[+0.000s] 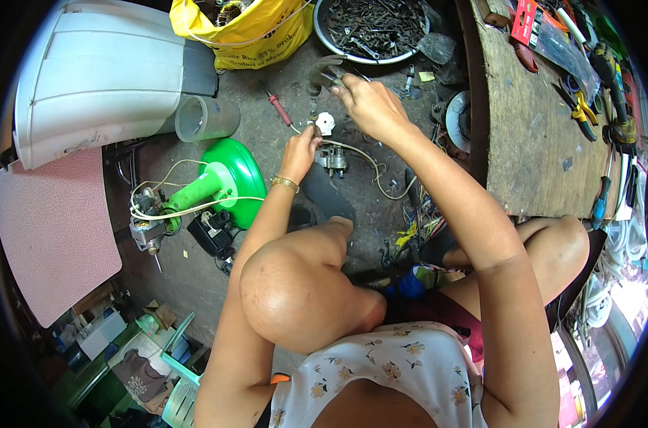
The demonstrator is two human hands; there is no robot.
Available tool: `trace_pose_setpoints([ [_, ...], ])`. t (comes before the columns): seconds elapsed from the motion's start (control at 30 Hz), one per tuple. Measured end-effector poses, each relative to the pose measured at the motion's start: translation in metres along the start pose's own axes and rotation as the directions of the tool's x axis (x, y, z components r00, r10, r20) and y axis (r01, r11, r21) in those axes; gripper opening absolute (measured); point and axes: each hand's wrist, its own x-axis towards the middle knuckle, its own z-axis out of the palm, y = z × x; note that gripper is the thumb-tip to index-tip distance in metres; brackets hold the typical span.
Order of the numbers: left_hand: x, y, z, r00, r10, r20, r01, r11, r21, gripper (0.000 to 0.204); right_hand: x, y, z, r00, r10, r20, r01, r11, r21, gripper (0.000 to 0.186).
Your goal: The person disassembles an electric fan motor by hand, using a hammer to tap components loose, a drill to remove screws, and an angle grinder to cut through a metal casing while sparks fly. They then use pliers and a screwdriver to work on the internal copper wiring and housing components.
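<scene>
My right hand point(369, 108) is closed on a hammer point(323, 69), its head raised above the floor, just below a basin of metal pieces. My left hand point(299, 151) is closed around a small upright item point(314, 128) that I cannot make out clearly, below the hammer. Beside it lies a white plastic piece point(325, 122). A metal assembly point(332, 162) sits just below, with a pale cable point(374, 164) trailing right. A red-handled tool point(278, 108) lies to the upper left of my left hand.
The metal basin point(321, 32) and yellow sack point(260, 50) stand at the top. A green fan base point(242, 178), white bin point(99, 78) and clear container point(199, 118) are left. A wooden bench point(524, 178) with pliers and tools is right. My bent knees flank the work spot.
</scene>
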Motion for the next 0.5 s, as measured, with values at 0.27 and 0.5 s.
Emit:
trace_pose_setpoints([
  [0.27, 0.002, 0.004, 0.000, 1.000, 0.020, 0.019, -0.023, 0.990, 0.139, 0.008, 0.006, -0.003, 0.003, 0.991, 0.030, 0.128, -0.016, 0.993, -0.115, 0.039],
  [0.5, -0.001, -0.006, 0.000, 0.999, 0.035, -0.013, -0.033, 0.994, 0.105, 0.009, 0.057, -0.039, -0.050, 0.887, -0.409, -0.215, 0.381, 0.911, -0.160, 0.040],
])
